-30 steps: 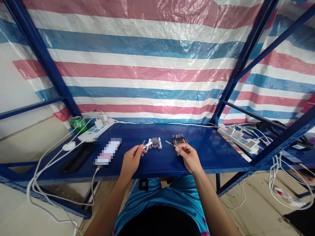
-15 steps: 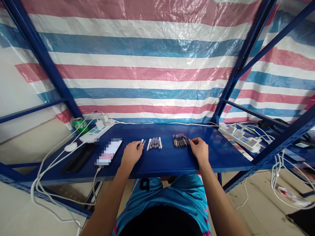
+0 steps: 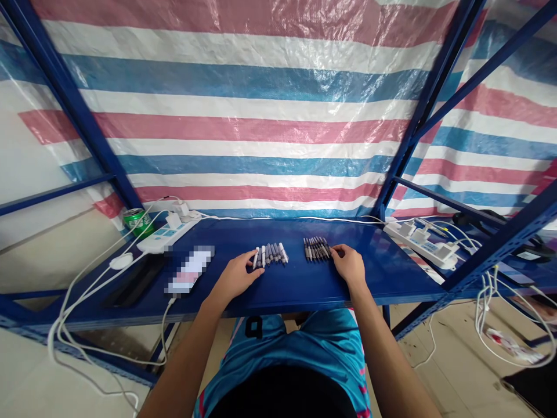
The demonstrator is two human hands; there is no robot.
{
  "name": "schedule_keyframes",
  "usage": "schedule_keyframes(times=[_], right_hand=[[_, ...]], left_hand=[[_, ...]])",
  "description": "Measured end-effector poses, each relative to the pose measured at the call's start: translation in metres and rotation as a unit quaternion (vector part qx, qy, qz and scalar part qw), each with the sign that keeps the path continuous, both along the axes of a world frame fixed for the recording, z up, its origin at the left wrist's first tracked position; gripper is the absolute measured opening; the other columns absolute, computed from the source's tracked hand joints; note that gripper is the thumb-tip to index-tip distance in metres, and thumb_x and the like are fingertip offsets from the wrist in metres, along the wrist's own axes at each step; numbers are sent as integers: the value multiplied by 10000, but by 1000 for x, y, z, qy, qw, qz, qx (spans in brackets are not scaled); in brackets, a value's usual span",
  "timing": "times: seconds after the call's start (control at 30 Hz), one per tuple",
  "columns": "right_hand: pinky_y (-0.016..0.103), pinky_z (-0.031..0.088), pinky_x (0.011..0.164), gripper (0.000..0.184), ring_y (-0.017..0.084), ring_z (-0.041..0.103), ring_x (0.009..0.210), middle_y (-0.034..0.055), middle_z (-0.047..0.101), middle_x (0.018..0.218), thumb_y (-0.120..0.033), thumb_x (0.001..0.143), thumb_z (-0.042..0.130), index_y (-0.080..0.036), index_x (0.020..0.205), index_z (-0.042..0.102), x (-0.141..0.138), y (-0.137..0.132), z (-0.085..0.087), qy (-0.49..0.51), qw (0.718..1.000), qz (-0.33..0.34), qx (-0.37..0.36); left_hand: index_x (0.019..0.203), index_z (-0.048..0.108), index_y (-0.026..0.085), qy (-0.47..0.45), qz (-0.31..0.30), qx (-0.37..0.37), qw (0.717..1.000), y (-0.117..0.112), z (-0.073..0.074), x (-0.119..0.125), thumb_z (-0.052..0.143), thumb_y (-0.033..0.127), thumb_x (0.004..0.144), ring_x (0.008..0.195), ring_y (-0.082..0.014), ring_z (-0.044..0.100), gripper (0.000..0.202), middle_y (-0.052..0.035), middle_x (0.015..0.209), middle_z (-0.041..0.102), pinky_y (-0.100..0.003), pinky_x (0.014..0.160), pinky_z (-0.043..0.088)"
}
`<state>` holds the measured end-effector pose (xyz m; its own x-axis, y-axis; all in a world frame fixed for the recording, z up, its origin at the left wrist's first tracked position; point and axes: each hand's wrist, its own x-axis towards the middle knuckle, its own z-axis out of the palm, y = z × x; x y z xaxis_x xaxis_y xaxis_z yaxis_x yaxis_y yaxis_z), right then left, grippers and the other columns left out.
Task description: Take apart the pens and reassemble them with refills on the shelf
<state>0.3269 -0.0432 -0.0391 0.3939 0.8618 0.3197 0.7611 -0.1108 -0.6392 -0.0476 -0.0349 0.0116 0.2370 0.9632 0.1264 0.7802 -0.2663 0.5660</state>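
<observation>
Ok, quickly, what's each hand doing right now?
Left hand: open, at the left end of the white and grey pen parts.
Right hand: curled at the right end of the dark pen parts; whether it grips one cannot be told.

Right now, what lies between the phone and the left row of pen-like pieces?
In the head view, the left hand is between the phone and that row, its fingertips at the row's left end.
</observation>
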Motion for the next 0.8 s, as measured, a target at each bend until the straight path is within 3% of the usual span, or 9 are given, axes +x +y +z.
schedule_keyframes(times=[0.3, 0.5, 0.67, 0.8], right_hand=[[335, 541, 740, 190, 271, 759, 859, 79, 809, 915, -326, 937, 610, -255, 991, 779, 9, 10, -8, 42, 999, 8, 28], [361, 569, 837, 222, 273, 770, 893, 87, 813, 933, -371, 936, 611, -232, 995, 774, 17, 19, -3, 56, 997, 32, 42], [387, 587, 924, 337, 277, 752, 1068, 111, 786, 1179, -377, 921, 668, -219, 1210, 736, 38, 7, -7, 81, 986, 140, 29], [388, 603, 930, 429, 275, 732, 1133, 116, 760, 1241, -312, 884, 720, -219, 1303, 706, 53, -8, -9, 108, 969, 221, 7]], left_hand=[[1494, 613, 268, -26, -30, -15, 999, 10, -2, -10, 689, 466, 902, 869, -247, 718, 629, -78, 1181, 780, -347, 807, 536], [1464, 632, 257, -30, -21, -10, 999, 13, -7, -12, 692, 495, 906, 842, -238, 707, 609, -83, 1161, 771, -366, 810, 557], [1432, 640, 259, -57, -43, 26, 997, 5, -11, -14, 673, 497, 919, 1029, -244, 701, 566, -103, 1510, 579, -360, 853, 597], [1404, 654, 257, -66, -28, 34, 997, -4, -13, -15, 646, 484, 937, 1137, -258, 674, 519, -94, 1560, 517, -372, 917, 612]])
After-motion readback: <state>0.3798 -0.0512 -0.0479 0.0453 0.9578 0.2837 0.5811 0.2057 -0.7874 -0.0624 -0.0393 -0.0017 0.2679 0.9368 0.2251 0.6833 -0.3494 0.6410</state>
